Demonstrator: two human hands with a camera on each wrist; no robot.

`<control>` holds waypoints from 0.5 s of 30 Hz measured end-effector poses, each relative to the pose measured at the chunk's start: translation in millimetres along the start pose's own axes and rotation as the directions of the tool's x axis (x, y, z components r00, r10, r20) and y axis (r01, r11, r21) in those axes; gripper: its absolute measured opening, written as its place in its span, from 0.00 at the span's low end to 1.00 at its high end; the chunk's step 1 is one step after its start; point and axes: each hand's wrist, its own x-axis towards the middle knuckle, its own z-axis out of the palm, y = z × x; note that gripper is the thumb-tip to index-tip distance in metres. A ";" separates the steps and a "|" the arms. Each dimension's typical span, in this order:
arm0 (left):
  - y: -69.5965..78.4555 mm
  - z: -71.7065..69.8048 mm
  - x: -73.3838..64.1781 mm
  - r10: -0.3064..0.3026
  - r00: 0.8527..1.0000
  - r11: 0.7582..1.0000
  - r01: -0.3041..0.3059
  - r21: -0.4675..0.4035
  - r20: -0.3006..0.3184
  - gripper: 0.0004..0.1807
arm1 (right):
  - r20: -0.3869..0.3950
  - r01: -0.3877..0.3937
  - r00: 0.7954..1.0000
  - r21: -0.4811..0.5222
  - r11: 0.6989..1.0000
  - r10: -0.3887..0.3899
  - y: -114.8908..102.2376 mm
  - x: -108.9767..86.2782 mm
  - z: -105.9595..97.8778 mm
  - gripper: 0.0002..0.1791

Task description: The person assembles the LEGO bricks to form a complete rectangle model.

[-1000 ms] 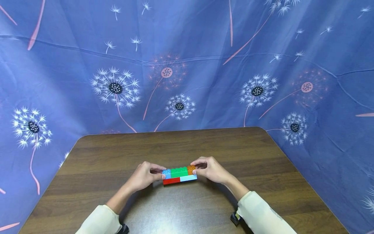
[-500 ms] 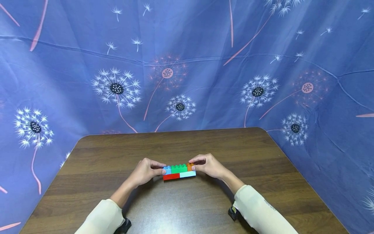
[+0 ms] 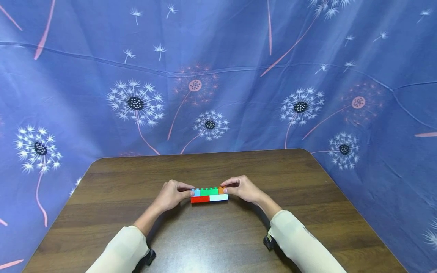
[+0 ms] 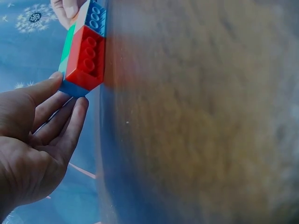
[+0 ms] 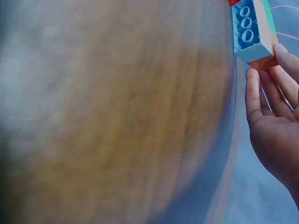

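Observation:
Both hands hold up a joined two-layer block of toy building bricks. A green brick point(image 3: 209, 192) sits at the middle of the top layer, between a blue brick point(image 3: 196, 193) and an orange brick point(image 3: 221, 191). Below them are a red brick point(image 3: 200, 199) and a light blue brick point(image 3: 218, 197). My left hand point(image 3: 171, 195) pinches the blue end, and my right hand point(image 3: 245, 189) pinches the orange end. Both wrist views show the hollow undersides of the lower bricks, raised off the table. Fingertips partly cover the end bricks.
The brown wooden table point(image 3: 205, 235) lies beneath the hands. Behind it hangs a blue cloth point(image 3: 239, 102) with a dandelion print. Pale sleeves cover the forearms, and dark straps point(image 3: 268, 242) show at the cuffs.
Both hands have moved a little away from me and up with the brick block. It has tipped so that its front side shows more and its studs less. Each grip stays the same.

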 end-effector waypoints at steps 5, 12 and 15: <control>-1.4 0.7 4.2 0.010 1.000 1.000 -0.010 0.010 -0.015 0.11 | -0.003 -0.030 1.000 0.015 0.999 0.030 0.9 6.5 -0.7 0.15; -1.9 2.3 7.6 0.005 0.999 1.000 -0.004 0.027 -0.039 0.08 | 0.001 -0.085 0.996 0.017 0.996 0.085 3.8 13.0 -1.8 0.14; -2.9 1.7 8.1 -0.012 0.999 1.000 0.012 0.021 -0.041 0.08 | 0.009 -0.095 0.995 0.019 0.995 0.095 3.8 16.1 -1.5 0.13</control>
